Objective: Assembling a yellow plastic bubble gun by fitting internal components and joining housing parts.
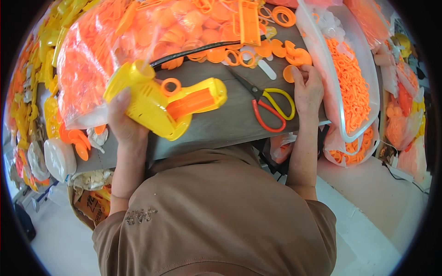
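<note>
My left hand (122, 117) is wrapped round a yellow plastic toy body (145, 108) with a wide round opening and an orange panel (191, 106) set in its arm. An orange ring (171, 86) shows beside the toy body; whether it is attached I cannot tell. At the far right of the table, my right hand (307, 89) has its fingers closed at the edge of a small orange disc (288, 73). Between the hands lie scissors (258, 92) with one red and one yellow handle, their black blades slightly apart.
A big clear bag of orange parts (96, 69) fills the table's back left. Loose orange caps (297, 54) and a white strip (266, 69) lie near my right hand. To the right stands a white bin (343, 122) of small orange rings. Yellow parts (43, 55) pile up far left.
</note>
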`<state>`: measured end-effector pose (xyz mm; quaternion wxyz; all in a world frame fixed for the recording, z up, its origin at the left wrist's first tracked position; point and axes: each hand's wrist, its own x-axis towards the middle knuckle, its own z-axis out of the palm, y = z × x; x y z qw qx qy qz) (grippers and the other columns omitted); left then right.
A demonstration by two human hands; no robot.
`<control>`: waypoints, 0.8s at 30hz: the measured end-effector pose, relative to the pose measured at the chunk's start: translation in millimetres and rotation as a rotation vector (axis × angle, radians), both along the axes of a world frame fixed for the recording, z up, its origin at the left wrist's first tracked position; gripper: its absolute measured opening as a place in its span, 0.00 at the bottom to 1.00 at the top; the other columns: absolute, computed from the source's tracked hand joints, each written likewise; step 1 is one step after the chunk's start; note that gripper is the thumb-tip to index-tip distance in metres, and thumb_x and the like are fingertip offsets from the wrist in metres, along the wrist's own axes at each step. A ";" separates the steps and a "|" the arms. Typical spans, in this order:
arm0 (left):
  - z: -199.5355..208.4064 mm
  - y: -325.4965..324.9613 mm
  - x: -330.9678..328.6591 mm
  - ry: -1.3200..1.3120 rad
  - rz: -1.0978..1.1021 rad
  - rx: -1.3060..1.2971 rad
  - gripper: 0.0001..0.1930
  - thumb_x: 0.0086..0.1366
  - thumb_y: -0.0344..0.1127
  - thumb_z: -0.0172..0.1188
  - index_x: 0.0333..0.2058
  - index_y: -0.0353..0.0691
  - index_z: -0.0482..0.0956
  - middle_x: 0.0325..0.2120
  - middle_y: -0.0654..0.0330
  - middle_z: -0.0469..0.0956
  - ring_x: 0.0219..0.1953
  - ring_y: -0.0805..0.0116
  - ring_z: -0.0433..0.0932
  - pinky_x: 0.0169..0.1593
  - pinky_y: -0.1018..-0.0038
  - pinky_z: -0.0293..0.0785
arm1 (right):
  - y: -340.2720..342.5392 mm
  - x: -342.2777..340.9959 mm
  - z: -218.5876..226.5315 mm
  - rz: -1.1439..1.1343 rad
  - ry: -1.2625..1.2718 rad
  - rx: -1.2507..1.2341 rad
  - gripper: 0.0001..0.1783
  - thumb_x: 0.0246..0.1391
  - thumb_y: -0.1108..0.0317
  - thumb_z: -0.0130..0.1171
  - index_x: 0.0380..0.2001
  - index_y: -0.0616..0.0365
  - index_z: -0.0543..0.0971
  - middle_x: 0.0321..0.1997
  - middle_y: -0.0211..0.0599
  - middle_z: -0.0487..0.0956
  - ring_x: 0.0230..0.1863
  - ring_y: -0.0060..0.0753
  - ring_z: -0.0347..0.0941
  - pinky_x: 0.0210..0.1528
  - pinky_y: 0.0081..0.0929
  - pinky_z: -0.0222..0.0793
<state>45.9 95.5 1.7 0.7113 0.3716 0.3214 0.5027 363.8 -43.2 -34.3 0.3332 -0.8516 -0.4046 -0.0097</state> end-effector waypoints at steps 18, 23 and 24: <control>11.8 -2.2 -0.3 -0.025 -0.074 -0.023 0.27 0.49 0.36 0.58 0.47 0.27 0.66 0.36 0.45 0.76 0.34 0.53 0.80 0.39 0.63 0.78 | 42.3 -110.6 59.6 0.523 0.957 0.038 0.10 0.59 0.69 0.53 0.42 0.62 0.75 0.30 0.29 0.75 0.25 0.14 0.69 0.24 0.14 0.68; 9.6 0.8 -4.3 0.012 -0.015 0.005 0.27 0.48 0.34 0.59 0.46 0.28 0.65 0.35 0.44 0.76 0.34 0.52 0.80 0.38 0.63 0.79 | 36.3 -111.7 49.9 0.632 1.486 0.160 0.20 0.62 0.65 0.49 0.52 0.68 0.71 0.35 0.36 0.77 0.27 0.22 0.74 0.26 0.20 0.72; 11.6 2.3 -4.0 0.000 -0.026 0.009 0.27 0.48 0.34 0.58 0.46 0.27 0.65 0.35 0.44 0.76 0.34 0.52 0.80 0.38 0.63 0.79 | 35.4 -111.3 50.0 0.632 1.487 0.159 0.20 0.62 0.65 0.49 0.52 0.68 0.71 0.35 0.36 0.77 0.27 0.22 0.74 0.26 0.20 0.72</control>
